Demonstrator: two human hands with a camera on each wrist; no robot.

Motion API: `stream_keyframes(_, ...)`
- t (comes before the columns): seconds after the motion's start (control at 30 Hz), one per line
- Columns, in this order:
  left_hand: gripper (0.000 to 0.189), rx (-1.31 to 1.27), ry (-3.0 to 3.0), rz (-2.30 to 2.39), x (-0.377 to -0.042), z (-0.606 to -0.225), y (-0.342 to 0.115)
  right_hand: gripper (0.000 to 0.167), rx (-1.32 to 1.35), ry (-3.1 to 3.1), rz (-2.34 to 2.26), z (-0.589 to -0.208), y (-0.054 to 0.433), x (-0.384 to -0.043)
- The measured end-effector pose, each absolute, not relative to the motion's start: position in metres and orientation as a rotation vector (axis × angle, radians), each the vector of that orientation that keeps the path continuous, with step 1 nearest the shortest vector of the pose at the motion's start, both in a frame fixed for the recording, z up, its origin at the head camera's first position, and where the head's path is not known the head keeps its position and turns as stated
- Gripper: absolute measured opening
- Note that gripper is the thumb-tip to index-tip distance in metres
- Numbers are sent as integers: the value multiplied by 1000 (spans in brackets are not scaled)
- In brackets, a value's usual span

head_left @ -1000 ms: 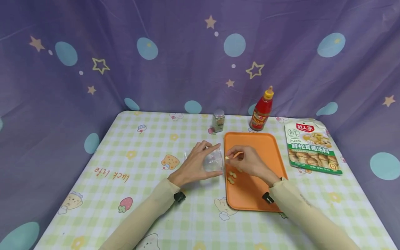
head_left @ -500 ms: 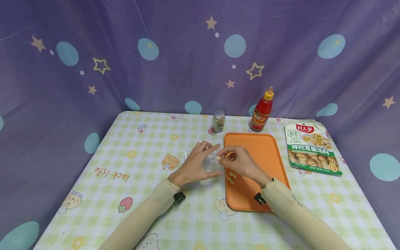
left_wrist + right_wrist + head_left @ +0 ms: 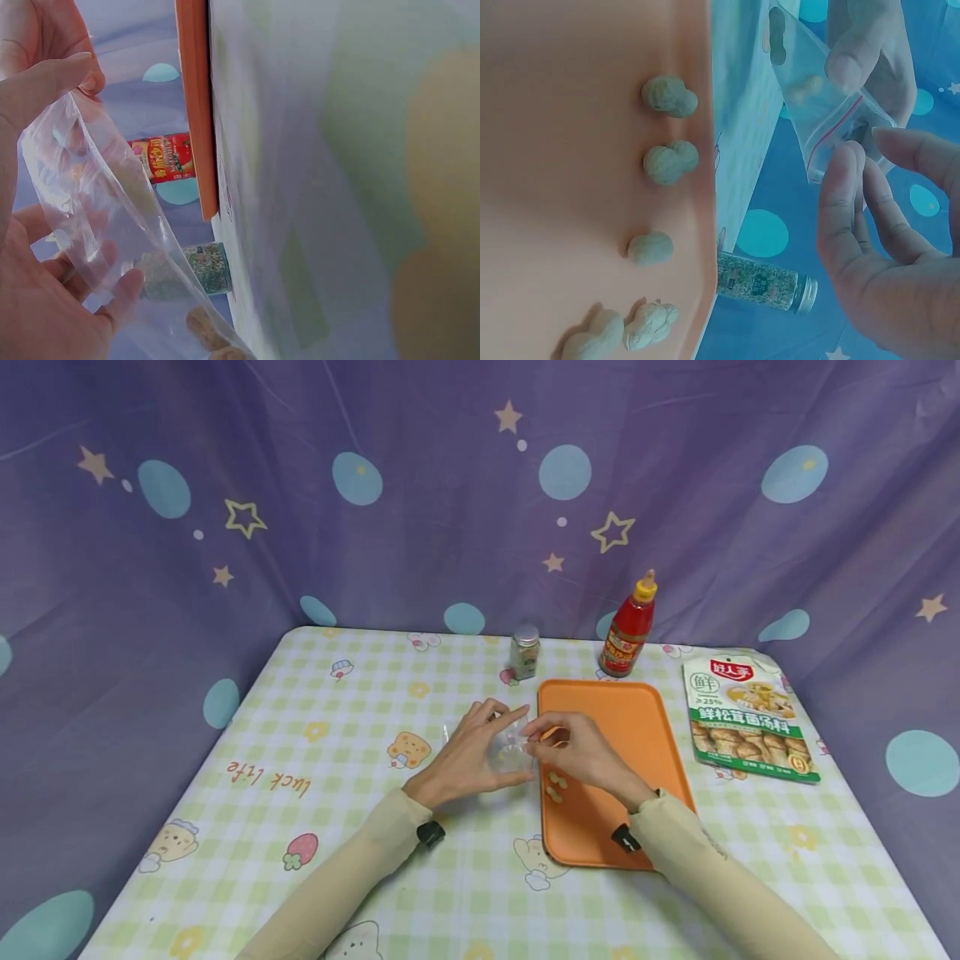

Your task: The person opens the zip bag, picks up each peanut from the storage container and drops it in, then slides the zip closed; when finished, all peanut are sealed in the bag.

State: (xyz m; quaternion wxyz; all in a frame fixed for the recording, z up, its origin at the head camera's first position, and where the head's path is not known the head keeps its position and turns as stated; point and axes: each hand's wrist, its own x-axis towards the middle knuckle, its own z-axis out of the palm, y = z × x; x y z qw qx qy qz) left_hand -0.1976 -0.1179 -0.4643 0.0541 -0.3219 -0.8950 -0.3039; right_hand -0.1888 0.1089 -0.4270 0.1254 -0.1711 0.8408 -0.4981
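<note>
A clear zip bag (image 3: 795, 97) with a red line near its mouth is in my left hand (image 3: 468, 752). That hand spreads the mouth between thumb and fingers. My right hand (image 3: 577, 747) is at the mouth, its fingertips (image 3: 847, 161) close together with no peanut showing between them. One blurred peanut (image 3: 806, 88) shows in the bag, and another (image 3: 778, 36) lies lower down toward its bottom. To the right is an orange tray (image 3: 630, 827), where several unshelled peanuts (image 3: 669, 96) lie along the left edge.
Behind the bag stands a spice jar (image 3: 524, 652) with a metal cap. A red sauce bottle (image 3: 628, 627) with a yellow cap is beyond the tray. A green-and-white food pouch (image 3: 750, 714) lies at the right. The checked tablecloth (image 3: 360, 710) covers the table.
My right hand has moved left from over the tray to the bag's mouth. The peanut it pinched no longer shows at its fingertips. My left hand has stayed in place.
</note>
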Motion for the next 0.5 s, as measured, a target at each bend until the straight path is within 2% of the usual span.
stream_keyframes(0.13,96,-978,-2713,-940,-197,-464,-117,22,-487,2448,-1452,-426,111,-188)
stream_keyframes(0.5,97,-970,-2726,-926,-197,-463,-117,18,-444,2473,-1443,-430,127,-187)
